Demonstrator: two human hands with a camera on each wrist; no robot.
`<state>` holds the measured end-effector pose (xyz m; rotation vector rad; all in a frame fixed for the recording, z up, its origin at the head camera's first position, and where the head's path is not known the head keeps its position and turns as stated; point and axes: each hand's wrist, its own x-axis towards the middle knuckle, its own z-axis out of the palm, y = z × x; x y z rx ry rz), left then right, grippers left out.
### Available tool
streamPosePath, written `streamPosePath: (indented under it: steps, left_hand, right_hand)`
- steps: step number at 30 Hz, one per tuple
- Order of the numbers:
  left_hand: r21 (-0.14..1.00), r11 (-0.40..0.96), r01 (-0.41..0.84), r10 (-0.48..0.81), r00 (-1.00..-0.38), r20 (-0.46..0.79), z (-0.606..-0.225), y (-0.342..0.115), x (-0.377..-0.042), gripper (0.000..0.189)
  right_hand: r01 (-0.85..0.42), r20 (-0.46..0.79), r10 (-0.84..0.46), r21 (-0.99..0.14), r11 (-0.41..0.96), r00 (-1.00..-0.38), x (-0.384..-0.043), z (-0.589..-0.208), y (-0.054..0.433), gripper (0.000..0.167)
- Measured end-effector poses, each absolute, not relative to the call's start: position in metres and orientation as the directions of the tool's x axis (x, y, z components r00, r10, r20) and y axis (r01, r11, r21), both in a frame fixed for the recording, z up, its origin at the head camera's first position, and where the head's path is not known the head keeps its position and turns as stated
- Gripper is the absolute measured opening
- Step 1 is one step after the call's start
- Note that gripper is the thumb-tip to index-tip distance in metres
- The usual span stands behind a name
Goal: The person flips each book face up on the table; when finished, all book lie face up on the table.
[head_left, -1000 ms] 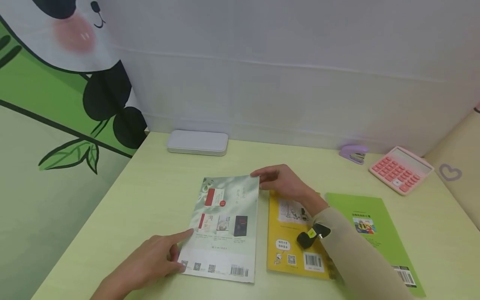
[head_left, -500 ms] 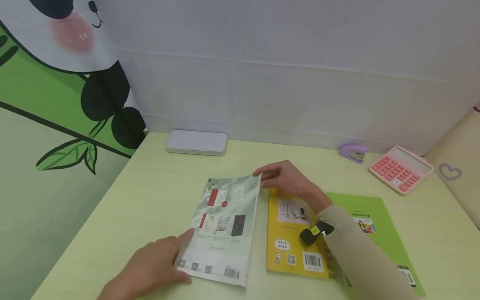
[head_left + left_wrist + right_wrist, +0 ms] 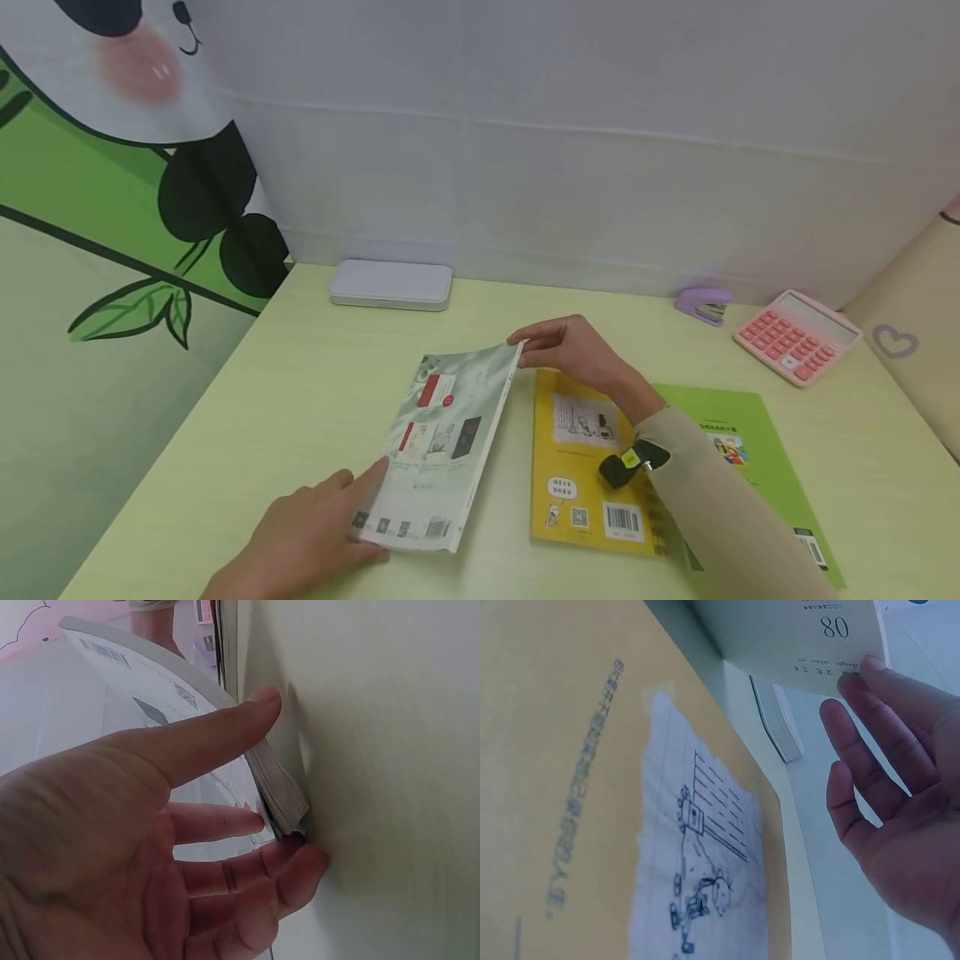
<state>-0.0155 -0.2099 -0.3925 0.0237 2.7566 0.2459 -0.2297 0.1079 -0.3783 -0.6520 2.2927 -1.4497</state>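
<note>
A pale green-and-white magazine [image 3: 431, 467], its back cover facing up, is tilted with its right side raised off the table. At its top right corner my right hand [image 3: 570, 354] pinches the edge between thumb and fingers. The right wrist view shows this hand [image 3: 915, 772] on the magazine's underside cover [image 3: 802, 637], where "08" is printed. My left hand [image 3: 307, 525] holds the lower left corner. In the left wrist view, that hand's thumb and curled fingers [image 3: 225, 825] are around the corner, with the page edges [image 3: 274, 784] showing between them.
Right of the magazine lies a yellow spiral-bound book [image 3: 555, 467], partly under my right forearm. A green book [image 3: 772, 467] lies beyond it. Along the back are a pale flat case [image 3: 390, 285], a purple stapler [image 3: 703, 305] and a pink calculator [image 3: 798, 337], before a white curtain [image 3: 525, 167].
The magazine's right side has risen from nearly flat into a tilt. My right hand has lifted slightly with its corner, and my left hand has closed in around the lower left corner.
</note>
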Motion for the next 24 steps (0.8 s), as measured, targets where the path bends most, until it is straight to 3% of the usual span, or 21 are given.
streamPosePath:
  steps: [9,24]
  left_hand:
    - [0.162,0.987,0.023,0.076,-0.941,-0.329,-0.388,-0.212,-0.012,0.085]
    - [0.346,0.933,0.100,0.185,-0.957,-0.223,-0.383,-0.234,-0.012,0.057]
  right_hand:
    - [-0.204,-0.013,-0.549,-0.921,0.333,-0.836,-0.229,-0.375,0.110,0.028]
    - [-0.225,0.086,-0.517,-0.951,0.213,-0.852,-0.227,-0.363,0.114,0.031]
